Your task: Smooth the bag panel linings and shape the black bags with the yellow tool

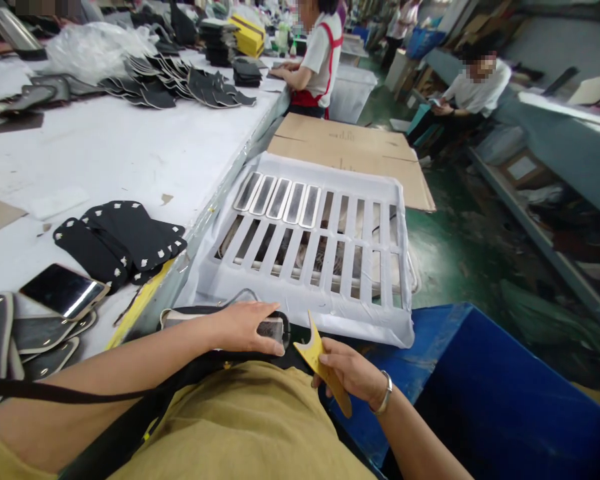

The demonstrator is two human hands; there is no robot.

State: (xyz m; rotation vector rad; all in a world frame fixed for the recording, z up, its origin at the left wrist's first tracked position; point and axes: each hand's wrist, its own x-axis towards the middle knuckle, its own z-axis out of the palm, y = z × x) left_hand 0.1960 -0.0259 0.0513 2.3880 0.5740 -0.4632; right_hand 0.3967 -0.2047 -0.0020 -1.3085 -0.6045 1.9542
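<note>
Under my left hand (pixel 247 327) lies a dark, strap-like piece with a grey rectangular patch (pixel 271 329), close against my body. The fingers of that hand are stretched out and the thumb is apart, resting on the patch; its palm side is hidden. My right hand (pixel 353 370) is closed around a flat yellow tool (pixel 313 355) with a curved notch and two points at its upper end. The tool is held just right of the dark piece. Beyond both hands stands a white slotted rack (pixel 300 287), with several pale-edged grey strips (pixel 279 199) in its back left slots.
Black pieces (pixel 130 237), a phone (pixel 64 291) and grey pale-edged pieces (pixel 40 333) lie on the white table (pixel 130 160) at left. A blue bin (pixel 510 393) stands at right. Cardboard (pixel 345 143) lies behind the rack. Two people (pixel 320 60) are farther back.
</note>
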